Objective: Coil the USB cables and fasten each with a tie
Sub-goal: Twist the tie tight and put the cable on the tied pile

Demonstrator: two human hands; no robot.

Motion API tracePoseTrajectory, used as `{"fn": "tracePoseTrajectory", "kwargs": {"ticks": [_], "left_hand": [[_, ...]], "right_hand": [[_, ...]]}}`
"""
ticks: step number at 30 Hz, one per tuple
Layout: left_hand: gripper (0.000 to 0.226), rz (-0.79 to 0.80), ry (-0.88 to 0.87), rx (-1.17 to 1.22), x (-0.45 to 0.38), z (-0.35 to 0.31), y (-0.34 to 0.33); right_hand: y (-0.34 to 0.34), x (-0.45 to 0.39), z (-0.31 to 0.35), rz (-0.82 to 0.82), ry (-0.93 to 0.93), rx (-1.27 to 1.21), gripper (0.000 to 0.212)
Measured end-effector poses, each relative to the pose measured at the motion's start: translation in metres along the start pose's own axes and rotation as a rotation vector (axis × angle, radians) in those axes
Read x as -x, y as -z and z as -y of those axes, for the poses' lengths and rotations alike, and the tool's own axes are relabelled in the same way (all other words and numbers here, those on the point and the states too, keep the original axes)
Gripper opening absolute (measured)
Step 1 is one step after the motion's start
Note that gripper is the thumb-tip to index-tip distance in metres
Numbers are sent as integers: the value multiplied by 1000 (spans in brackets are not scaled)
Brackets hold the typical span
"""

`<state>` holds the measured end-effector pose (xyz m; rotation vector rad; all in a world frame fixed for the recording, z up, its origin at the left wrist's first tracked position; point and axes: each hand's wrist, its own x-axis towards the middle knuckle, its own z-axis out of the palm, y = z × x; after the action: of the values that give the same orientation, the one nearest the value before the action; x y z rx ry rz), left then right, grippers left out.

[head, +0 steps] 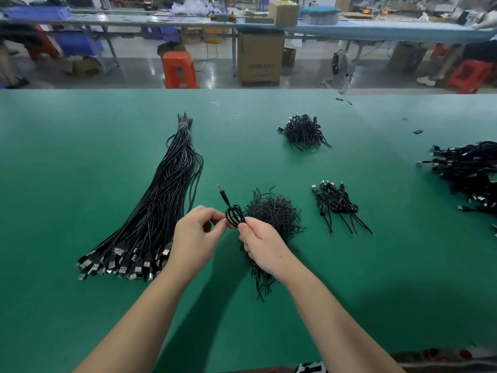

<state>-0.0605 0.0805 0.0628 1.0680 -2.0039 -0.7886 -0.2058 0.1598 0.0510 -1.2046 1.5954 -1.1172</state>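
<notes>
A small coil of thin black USB cable [235, 217] is held up over the green-matted counter [80, 157], pinched from both sides: the left hand [195, 238] has it nipped between thumb and fingertips at the coil's left edge, and the right hand [265, 247] has its fingers curled round the coil's lower right. One plug end is seen poking up and to the left out of the coil. Right behind and under the right hand, a messy heap of short black wire ties [271, 219] is partly hidden by that hand and wrist. To the left, a long bundle of straight black USB cables [161, 200] is laid out, silver plugs fanned toward the near edge, far end cinched together. To the right of the tie heap, a small group of already coiled black cables [337, 204] is parked, well apart from the hands. Further back a second dark tangled clump of cables or ties [304, 131] is seen, too small to tell which. A big pile of black cables [468, 173] is cut off at the right edge. Past the counter, an orange plastic stool [179, 70] and a brown cardboard box [260, 59] are spotted on the floor.
</notes>
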Motion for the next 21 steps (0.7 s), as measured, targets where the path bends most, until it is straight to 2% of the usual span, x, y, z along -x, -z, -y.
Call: {"fn": "tracePoseTrajectory", "kwargs": {"ticks": [6,9,11,14,18,21], "left_hand": [[12,54,-139,-72,5,-1,0],[6,27,-232,-206,9,-3,0],[2,-53,-409,-372,11,-4,0],[10,-126,-702,-512,12,-7,4],[13,-62,-909,-526,9,-15,11],[21,33,-889,-474,1,-16,16]], "right_hand": [[-1,0,0,-27,-17,-86,27],[1,-1,1,-51,-52,-95,33],[2,0,5,-53,-72,-181,31],[4,0,11,-57,-128,-274,34],[6,2,18,52,-174,-258,34],[7,4,23,164,-161,-170,33]]}}
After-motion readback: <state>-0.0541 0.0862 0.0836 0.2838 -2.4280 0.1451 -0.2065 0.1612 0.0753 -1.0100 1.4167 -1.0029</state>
